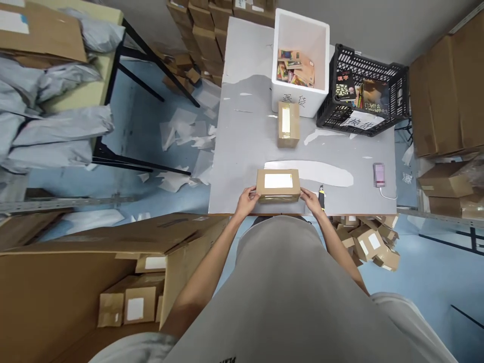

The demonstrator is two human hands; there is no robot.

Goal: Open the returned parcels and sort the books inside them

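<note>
A brown cardboard box (278, 195) with a white label on top lies at the table's front edge. My left hand (247, 200) grips its left end, and my right hand (311, 200) holds the right end, fingers against the side. Just right of my right hand is a black and yellow utility knife (321, 197). Behind the held box stands a smaller taped box (288, 125), in front of a white foam bin (298, 96) with small colourful packets inside.
A black crate (363, 125) with books stands at the back right of the grey table (242, 136). A phone (379, 175) with a cable lies near the right edge. At the lower left is a large open carton (49, 297) holding boxes.
</note>
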